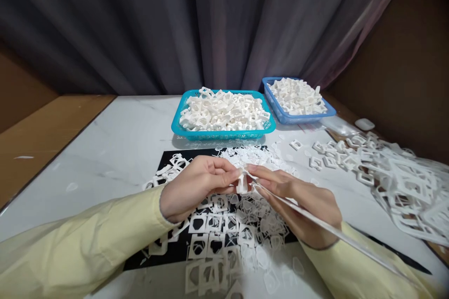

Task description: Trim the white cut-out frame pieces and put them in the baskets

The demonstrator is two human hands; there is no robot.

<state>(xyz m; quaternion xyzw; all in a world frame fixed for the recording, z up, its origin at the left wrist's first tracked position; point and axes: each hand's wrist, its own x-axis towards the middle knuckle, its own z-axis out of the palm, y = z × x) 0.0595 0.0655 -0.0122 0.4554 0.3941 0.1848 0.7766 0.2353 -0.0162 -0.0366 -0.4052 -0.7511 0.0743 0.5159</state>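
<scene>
Over the middle of the table my left hand (201,184) pinches a small white plastic piece (242,183) between thumb and fingers. My right hand (298,201) is closed on a long, thin, pale tool (333,230), which slants back toward the lower right. Its dark tip meets the white piece, and my right fingertips are beside the piece too. Whether the tool is a blade or tweezers I cannot tell. Below both hands lies a black mat (161,258), strewn with white square frames (198,224) and thin translucent scraps (261,217).
A turquoise basket (222,134) heaped with white pieces stands beyond my hands. Behind it to the right is a blue basket (305,119), also full. A pile of white plastic frames (414,191) covers the right side. A grey curtain (224,23) hangs at the back.
</scene>
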